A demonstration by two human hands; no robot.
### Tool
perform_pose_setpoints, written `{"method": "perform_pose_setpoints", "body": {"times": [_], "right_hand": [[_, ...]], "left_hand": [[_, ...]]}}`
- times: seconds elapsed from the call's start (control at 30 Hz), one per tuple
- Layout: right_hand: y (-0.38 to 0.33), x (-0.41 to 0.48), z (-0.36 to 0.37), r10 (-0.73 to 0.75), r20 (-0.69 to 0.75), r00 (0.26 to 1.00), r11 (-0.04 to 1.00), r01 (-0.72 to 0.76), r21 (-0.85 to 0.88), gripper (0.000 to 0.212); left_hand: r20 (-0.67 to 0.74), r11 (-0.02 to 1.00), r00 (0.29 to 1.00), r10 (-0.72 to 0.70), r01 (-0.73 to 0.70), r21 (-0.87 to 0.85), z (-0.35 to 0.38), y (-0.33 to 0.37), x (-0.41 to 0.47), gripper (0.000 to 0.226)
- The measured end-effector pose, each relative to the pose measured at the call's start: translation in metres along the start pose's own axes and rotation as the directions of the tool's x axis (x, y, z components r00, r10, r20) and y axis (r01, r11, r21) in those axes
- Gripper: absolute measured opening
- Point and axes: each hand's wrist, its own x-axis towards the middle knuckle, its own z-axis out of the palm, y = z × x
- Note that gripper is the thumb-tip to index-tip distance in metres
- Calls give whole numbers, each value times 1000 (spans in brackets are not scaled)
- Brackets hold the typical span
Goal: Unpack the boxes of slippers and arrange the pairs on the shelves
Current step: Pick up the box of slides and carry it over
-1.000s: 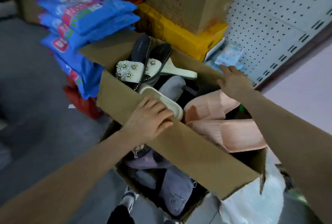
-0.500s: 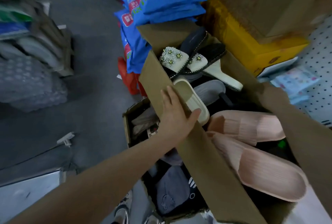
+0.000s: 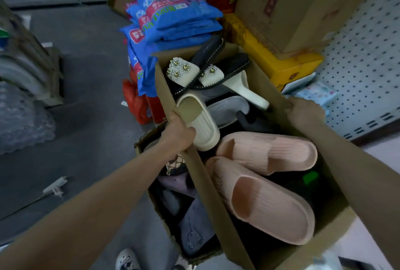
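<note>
A person holds a brown cardboard box [image 3: 207,183] full of slippers with both bare hands. The left hand [image 3: 179,133] grips the rim of the box's left wall, its thumb inside against a cream ribbed rubber slipper [image 3: 201,124]; its other fingers are hidden behind the cardboard. The right hand [image 3: 305,111] clutches the rim of the right wall, fingers [image 3: 292,108] curled over the edge. At the near end of the box lies a pair of pink ribbed rubber slippers [image 3: 266,204], one partly over the other. At the far end, black sandals with white jewelled straps [image 3: 194,70] lean on the rim, beside a white slide [image 3: 244,90]. Below the left wall stands a second open cardboard box [image 3: 140,142] with grey and purple soft slippers [image 3: 192,222] inside. Beyond the far left corner, blue plastic packs [image 3: 173,16] are stacked on the grey floor [image 3: 86,75]. A yellow carton [image 3: 270,57] sits to the far right, against a white pegboard panel [image 3: 363,53].
</note>
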Motion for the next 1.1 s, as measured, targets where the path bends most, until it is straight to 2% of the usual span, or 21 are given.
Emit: {"method": "perform_pose_setpoints", "body": {"times": [0.1, 0.27, 0.37, 0.5, 0.53, 0.6, 0.63, 0.8, 0.9, 1.1], "right_hand": [[-9, -28, -17, 15, -17, 1000, 1000, -15, -17, 29], [-29, -82, -49, 84, -44, 995, 996, -84, -7, 26], [-50, -117, -69, 85, -101, 991, 996, -82, 31, 23], [-86, -146, -94, 11, -118, 993, 994, 2, 105, 26], [-97, -151, -98, -22, -116, 993, 993, 35, 113, 24], [-125, -160, -104, -82, -108, 991, 990, 93, 103, 23], [-140, -165, -104, -103, -110, 989, 990, 113, 88, 24], [-225, -186, -94, -178, -150, 972, 980, 188, 58, 29], [-277, -197, -85, -215, -163, 963, 970, 230, 75, 32], [-377, -201, -59, -358, -188, 914, 912, 386, 138, 21]], "left_hand": [[-3, 998, 999, 46, -47, -40, -21, -11, -7, 59], [-26, 986, 986, 165, -165, 0, -65, -22, -19, 69], [-21, 968, 971, 240, -241, -76, -107, -23, -33, 48], [-28, 945, 958, 286, -287, -154, -175, -27, -49, 14], [-30, 945, 958, 284, -285, -160, -191, -31, -50, 17], [-29, 954, 962, 270, -272, -128, -222, -43, -49, 40], [-26, 955, 962, 271, -273, -119, -237, -51, -50, 44], [-66, 970, 972, 223, -228, -84, -300, -103, -51, 24], [-124, 976, 975, 185, -197, -96, -335, -142, -47, 32], [-272, 979, 958, 92, -137, -149, -389, -207, -49, 40]]}}
